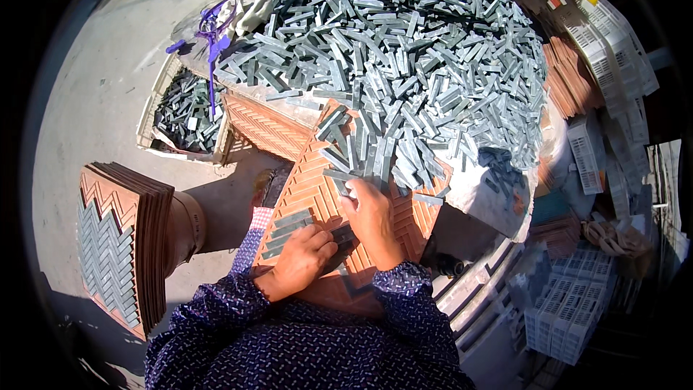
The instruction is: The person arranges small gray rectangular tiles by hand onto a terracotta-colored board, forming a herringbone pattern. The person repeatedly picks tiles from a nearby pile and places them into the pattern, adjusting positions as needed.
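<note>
An orange tray (315, 167) with herringbone grooves lies tilted in front of me. Several grey stone strips (287, 227) sit in its grooves at the lower left, and loose ones lie across its upper part. My left hand (303, 256) rests low on the tray with fingers curled beside the set strips; whatever is under its fingertips is hidden. Farther up, my right hand (374, 222) has its thumb and fingers closed on a grey stone strip (339, 175) near the loose pieces. A dark patch, partly shadow, lies between the hands.
A large heap of stone strips (404, 50) covers the table beyond the tray. At left stand a crate of strips (148, 119) and a stack of trays (148, 245), its top one filled. Purple straps (215, 36) lie by the heap. White plastic baskets (570, 303) stand at right.
</note>
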### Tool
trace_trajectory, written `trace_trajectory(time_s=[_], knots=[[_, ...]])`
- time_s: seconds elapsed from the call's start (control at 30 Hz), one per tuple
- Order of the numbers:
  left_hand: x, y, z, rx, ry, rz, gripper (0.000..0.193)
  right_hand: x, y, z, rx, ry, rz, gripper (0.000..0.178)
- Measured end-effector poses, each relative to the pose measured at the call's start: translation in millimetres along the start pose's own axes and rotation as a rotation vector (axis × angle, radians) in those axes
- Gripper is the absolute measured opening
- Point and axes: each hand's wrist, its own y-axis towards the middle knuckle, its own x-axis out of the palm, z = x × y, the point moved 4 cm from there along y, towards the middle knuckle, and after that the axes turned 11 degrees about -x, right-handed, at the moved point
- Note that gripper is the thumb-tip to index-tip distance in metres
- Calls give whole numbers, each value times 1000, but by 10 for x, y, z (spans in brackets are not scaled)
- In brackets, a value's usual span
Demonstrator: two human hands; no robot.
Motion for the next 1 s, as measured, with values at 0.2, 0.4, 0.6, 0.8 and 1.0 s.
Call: trace_trajectory(time_s=[0.2, 0.4, 0.6, 0.8, 1.0], knots=[[2, -58, -23, -74, -19, 49, 21, -321, -137, 130, -44, 194, -68, 17], [-49, -9, 33, -93, 7, 64, 22, -474, -227, 265, -99, 264, -198, 16], [6, -55, -35, -72, -44, 21, 23, -386, -176, 274, -143, 237, -249, 17], [-39, -23, -23, -117, -34, 60, 29, -318, -216, 144, -121, 198, -212, 19], [-36, -19, -19, -108, 39, -25, 42, -410, -153, 66, -63, 151, -214, 19]])
